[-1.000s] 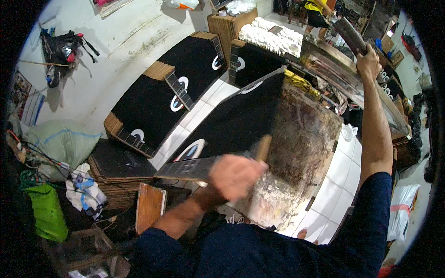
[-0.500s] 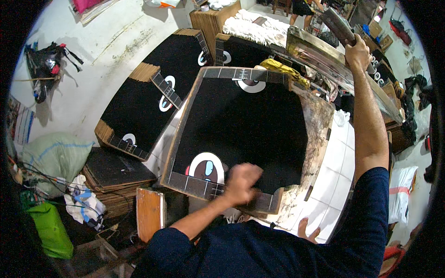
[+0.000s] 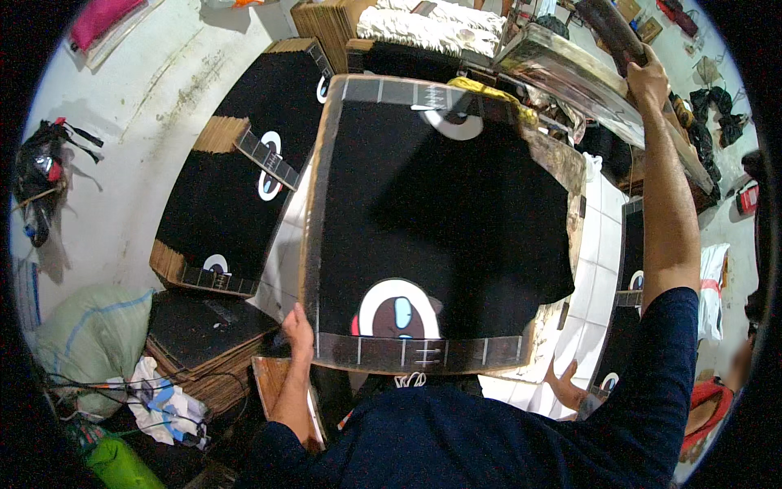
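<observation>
Right hand (image 3: 649, 81) grips a dark bar (image 3: 609, 29); left hand (image 3: 299, 330) touches the black panel's (image 3: 375, 228) edge, its closure unclear.

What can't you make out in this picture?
In the head view:
Far end of the dark bar in the right hand: cut off by the top edge.
Most of the worn slab: covered by the black-topped board.
Whether the left hand grips the board: fingers too small to judge.
Pink bundle: cut off by top edge.

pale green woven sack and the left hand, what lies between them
In the head view, a dark-topped stack of flat brown boards lies between the pale green woven sack and the left hand.
</observation>
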A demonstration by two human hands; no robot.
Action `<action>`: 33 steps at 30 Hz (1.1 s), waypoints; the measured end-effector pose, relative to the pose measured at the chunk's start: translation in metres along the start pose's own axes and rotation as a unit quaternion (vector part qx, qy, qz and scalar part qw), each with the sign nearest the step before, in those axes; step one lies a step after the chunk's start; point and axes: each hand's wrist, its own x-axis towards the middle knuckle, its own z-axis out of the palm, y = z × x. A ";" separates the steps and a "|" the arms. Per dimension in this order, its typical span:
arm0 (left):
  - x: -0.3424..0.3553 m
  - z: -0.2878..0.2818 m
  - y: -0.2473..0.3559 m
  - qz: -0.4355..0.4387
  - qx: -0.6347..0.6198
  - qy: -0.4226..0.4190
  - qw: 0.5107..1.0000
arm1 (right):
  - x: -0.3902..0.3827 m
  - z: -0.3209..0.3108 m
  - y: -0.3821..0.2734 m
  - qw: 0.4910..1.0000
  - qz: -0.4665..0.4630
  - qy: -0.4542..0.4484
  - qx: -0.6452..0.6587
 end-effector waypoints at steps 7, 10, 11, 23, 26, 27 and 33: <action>-0.036 0.078 0.041 -0.040 -0.134 -0.146 0.979 | -0.003 0.002 0.011 1.000 0.010 -0.001 0.028; -0.049 0.101 0.059 -0.067 -0.021 -0.180 0.981 | -0.004 0.003 0.012 0.999 0.008 -0.010 0.040; -0.051 0.104 0.063 -0.049 0.003 -0.180 0.982 | -0.004 0.003 0.012 0.999 0.005 -0.008 0.034; -0.039 0.038 0.044 -0.006 -0.050 -0.198 0.979 | -0.019 -0.005 -0.004 0.997 0.034 0.050 0.058; -0.041 0.035 0.043 0.049 -0.027 -0.238 0.970 | -0.023 -0.021 -0.019 0.997 0.008 0.054 0.061; -0.042 0.038 0.043 0.061 -0.018 -0.239 0.969 | -0.022 -0.028 -0.023 0.995 -0.002 0.041 0.086; -0.047 0.058 0.055 0.075 0.024 -0.221 0.972 | -0.015 -0.035 -0.032 0.993 0.020 0.020 0.111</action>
